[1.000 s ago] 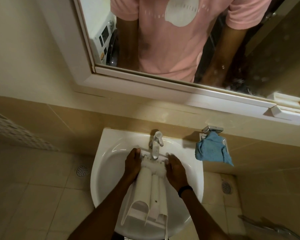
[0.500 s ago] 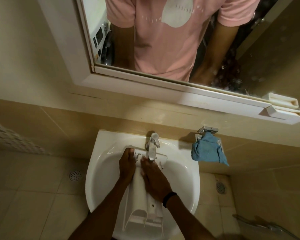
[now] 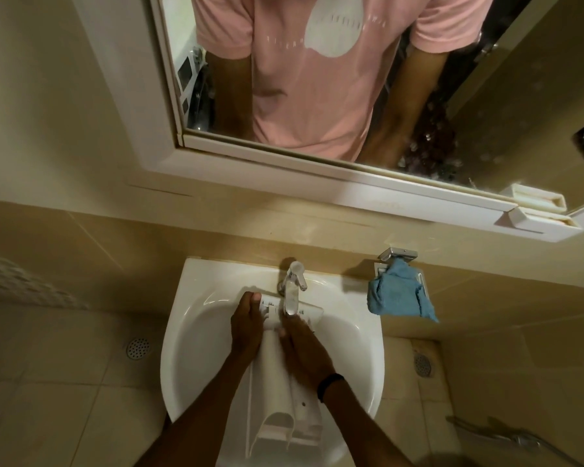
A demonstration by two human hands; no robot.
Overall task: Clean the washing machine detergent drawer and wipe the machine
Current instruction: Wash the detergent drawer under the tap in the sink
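The white detergent drawer (image 3: 277, 392) lies lengthwise in the white sink (image 3: 196, 348), its far end under the chrome tap (image 3: 292, 286). My left hand (image 3: 246, 326) grips the drawer's left side near the far end, thumb on top. My right hand (image 3: 304, 352) lies flat on the drawer's upper surface, fingers straight toward the tap, a black band on the wrist. A blue cloth (image 3: 398, 296) hangs from a chrome holder on the wall right of the sink. Part of the washing machine (image 3: 189, 79) shows in the mirror.
A white-framed mirror (image 3: 317, 176) hangs above the sink and reflects a person in a pink shirt. Floor drains (image 3: 137, 348) sit in the tiles on both sides. A chrome hose fitting (image 3: 506, 436) lies at the lower right. A white soap tray (image 3: 533, 200) sits on the mirror ledge.
My right hand moved from the drawer's right edge onto its top surface and slid toward the tap. My left hand kept its hold on the left side.
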